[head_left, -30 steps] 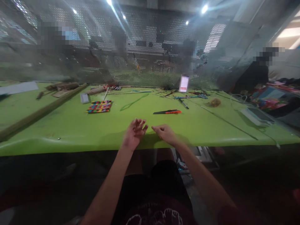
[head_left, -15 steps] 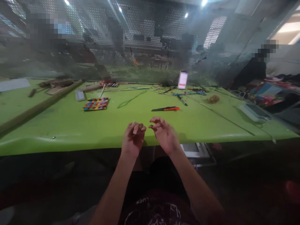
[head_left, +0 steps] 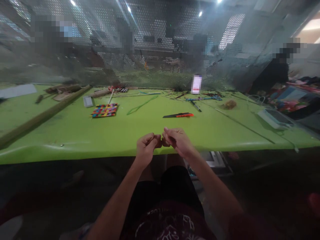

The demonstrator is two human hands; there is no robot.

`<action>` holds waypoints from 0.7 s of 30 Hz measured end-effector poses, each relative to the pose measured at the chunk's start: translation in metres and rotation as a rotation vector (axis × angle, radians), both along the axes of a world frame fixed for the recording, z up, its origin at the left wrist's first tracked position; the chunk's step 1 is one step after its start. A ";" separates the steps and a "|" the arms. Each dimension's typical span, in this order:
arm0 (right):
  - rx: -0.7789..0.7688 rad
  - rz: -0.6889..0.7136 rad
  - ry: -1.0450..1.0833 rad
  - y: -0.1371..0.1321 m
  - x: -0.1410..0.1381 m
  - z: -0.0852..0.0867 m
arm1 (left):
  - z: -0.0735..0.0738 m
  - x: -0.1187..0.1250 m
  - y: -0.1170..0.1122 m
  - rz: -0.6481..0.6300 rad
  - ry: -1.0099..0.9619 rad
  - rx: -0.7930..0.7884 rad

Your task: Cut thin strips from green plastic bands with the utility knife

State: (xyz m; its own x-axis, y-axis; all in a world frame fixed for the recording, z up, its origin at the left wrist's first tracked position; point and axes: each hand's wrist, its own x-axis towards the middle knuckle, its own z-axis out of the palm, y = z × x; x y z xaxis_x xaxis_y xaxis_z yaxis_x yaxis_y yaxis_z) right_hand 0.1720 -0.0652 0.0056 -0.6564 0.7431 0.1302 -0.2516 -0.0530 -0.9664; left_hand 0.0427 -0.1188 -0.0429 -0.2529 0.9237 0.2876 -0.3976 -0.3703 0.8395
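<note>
Pole: lies slantwise on the green table (head_left: 105, 136) from the left edge up toward upper left; a wide elbow sweep could set this pole (head_left: 47, 115) rolling. Count: one.
White block: small, left of centre, just beside other scraps. This white block (head_left: 87, 101) counts one.
Woven square: below and right of the block, a multicoloured woven square (head_left: 104, 110) lying flat; dragging it might loosen strips. Count: one.
Green loop: thin, at upper centre; the green loop (head_left: 142, 105) could snag on a passing finger. Count: one.
Left hand: at centre, over the table's near edge, the left hand (head_left: 149, 145) has its fingers clenched inward; I cannot tell whether something very thin is pinched inside.
Right hand: the right hand (head_left: 177, 140), just beside the left, has its fingers curled and the thumb pressed in; nothing shows in it. Anything tiny let slip here could drop past the edge. Hands: two.
Cutter: the hands' nearest thing, at centre beyond them, the orange-and-black cutter (head_left: 178, 115) lies untouched; a careless forward reach could nick a finger if its blade is out. Count: one.
Pen: right of centre, one dark pen (head_left: 195, 106), apt to roll if bumped.
Long stick: at right, one long stick (head_left: 246, 126), easily knocked by a sleeve.
</note>
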 end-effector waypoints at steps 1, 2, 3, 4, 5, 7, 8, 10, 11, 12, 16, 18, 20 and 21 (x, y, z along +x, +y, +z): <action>0.010 -0.008 -0.034 0.002 0.000 0.001 | -0.001 -0.001 0.002 -0.014 0.018 -0.021; 0.010 -0.007 -0.061 0.005 0.000 0.000 | -0.002 -0.002 0.005 -0.031 0.024 -0.043; -0.001 0.000 -0.072 0.006 0.000 0.000 | -0.002 -0.004 0.007 -0.049 0.022 -0.060; -0.025 0.016 -0.061 0.008 0.000 -0.002 | -0.002 -0.005 0.010 -0.064 0.020 -0.068; -0.063 0.039 -0.019 0.008 0.000 -0.004 | -0.001 -0.007 0.012 -0.074 -0.001 -0.070; -0.160 0.079 0.135 0.006 -0.003 -0.012 | 0.004 -0.010 0.016 -0.089 -0.152 -0.053; -0.204 0.086 0.222 0.004 -0.005 -0.016 | 0.007 -0.012 0.017 -0.094 -0.282 -0.036; -0.272 0.068 0.347 -0.002 -0.009 -0.026 | 0.014 -0.013 0.017 -0.116 -0.577 0.003; -0.299 0.048 0.375 -0.004 -0.011 -0.030 | 0.016 -0.012 0.016 -0.137 -0.694 0.013; -0.326 0.027 0.387 -0.005 -0.012 -0.034 | 0.018 -0.011 0.014 -0.165 -0.765 0.011; -0.421 -0.030 0.362 -0.002 -0.009 -0.036 | 0.016 -0.005 0.002 -0.266 -0.734 -0.059; -0.404 -0.036 0.300 0.000 -0.006 -0.032 | 0.013 -0.003 -0.001 -0.289 -0.597 -0.102; -0.332 -0.039 0.198 0.002 -0.005 -0.028 | 0.010 -0.002 -0.002 -0.293 -0.447 -0.154; -0.281 -0.048 0.140 0.002 -0.004 -0.026 | 0.008 -0.002 -0.002 -0.289 -0.378 -0.180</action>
